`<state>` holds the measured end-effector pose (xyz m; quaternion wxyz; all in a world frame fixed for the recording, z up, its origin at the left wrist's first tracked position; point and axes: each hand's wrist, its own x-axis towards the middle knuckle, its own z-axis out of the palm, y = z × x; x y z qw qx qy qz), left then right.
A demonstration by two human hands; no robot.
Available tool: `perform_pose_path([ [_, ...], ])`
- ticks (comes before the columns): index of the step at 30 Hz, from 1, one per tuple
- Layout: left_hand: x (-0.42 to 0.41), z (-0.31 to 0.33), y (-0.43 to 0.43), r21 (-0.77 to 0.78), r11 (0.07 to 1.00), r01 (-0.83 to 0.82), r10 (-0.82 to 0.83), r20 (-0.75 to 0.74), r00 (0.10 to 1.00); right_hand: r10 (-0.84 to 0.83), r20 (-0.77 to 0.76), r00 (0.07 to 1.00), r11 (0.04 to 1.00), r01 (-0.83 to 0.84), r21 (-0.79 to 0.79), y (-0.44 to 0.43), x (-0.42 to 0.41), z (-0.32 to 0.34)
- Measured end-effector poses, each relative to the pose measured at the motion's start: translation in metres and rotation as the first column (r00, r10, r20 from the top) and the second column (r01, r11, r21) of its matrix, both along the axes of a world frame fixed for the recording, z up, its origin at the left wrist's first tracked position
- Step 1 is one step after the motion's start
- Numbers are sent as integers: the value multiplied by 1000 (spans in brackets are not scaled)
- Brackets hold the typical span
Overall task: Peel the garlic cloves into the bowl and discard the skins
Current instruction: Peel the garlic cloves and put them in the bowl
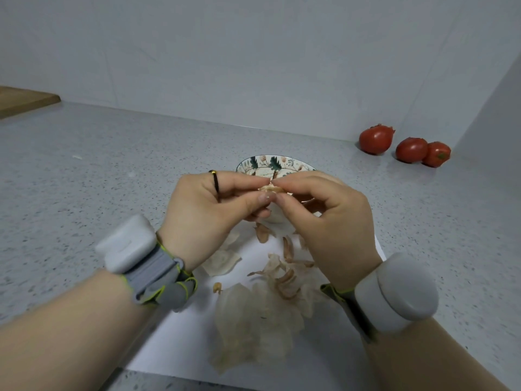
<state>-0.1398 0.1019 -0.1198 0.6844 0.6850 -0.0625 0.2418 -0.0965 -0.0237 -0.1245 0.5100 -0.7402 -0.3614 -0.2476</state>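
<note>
Pinching a garlic clove [271, 189] between thumb and forefinger of my left hand [207, 213] and right hand [329, 221], just before the leaf-patterned bowl [253, 162]. The clove looks pale tan, mostly hidden. Papery skins [253, 320] litter the white sheet [174, 342] beneath.

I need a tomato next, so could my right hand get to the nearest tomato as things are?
Probably yes, once freed: nothing stands on the counter between the right hand and the nearest tomato. For now it pinches the garlic clove with the left hand.
</note>
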Motion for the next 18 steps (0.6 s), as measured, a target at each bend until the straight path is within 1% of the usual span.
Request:
perform_pose_path([
  [2, 1, -1, 0, 17, 999, -33, 33, -3, 999, 4, -17, 1000, 1000, -4, -22, -1, 0, 0],
  [6, 0, 0, 2, 95, 992, -83, 82, 17, 996, 55, -184, 981, 996, -67, -60, -4, -3, 1],
  [9, 0, 0, 2, 127, 989, -79, 78, 20, 997, 87, -205, 975, 994, -98, -42, -4, -4, 3],
  [12, 2, -2, 4, 127, 989, -70, 69, 13, 998, 65, -179, 982, 996, -76, -52, -3, -4, 4],
  [14, 2, -3, 3, 93, 994, -52, 53, -6, 999, 34, -156, 987, 998, -41, -42, -4, -4, 6],
  [15, 3, -3, 3, 59, 997, -40, 41, -18, 999, 29, -175, 984, 999, -31, -11, -5, -3, 7],
  [18, 4, -1, 3, -77, 997, -8, 4, -49, 999, 107, -310, 945, 986, -59, 158, -10, -1, 11],
])
